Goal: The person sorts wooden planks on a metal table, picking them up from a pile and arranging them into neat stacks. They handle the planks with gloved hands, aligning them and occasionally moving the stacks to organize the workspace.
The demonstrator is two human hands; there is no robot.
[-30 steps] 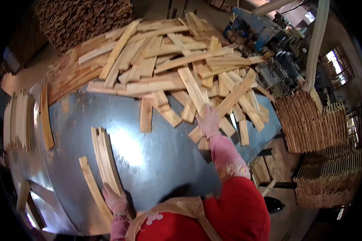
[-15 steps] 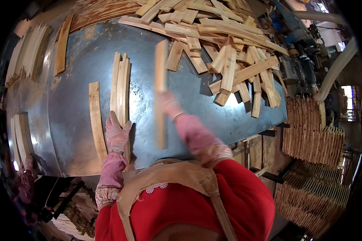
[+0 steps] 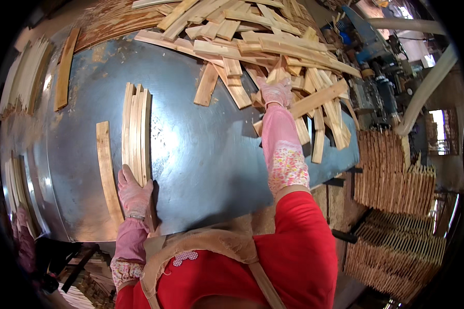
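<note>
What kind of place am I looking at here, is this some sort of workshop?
Most likely a small woodworking shop. A loose heap of cut wooden slats covers a blue metal table, sorted slats stand in stacked bundles at the right, and machinery with a duct sits behind.

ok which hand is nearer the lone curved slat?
Left. The left hand rests beside the lone curved slat; the right hand is far off at the slat pile.

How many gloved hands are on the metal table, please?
2: the left hand rests on the near end of the slat bundle; the right hand reaches into the slat pile.
</note>
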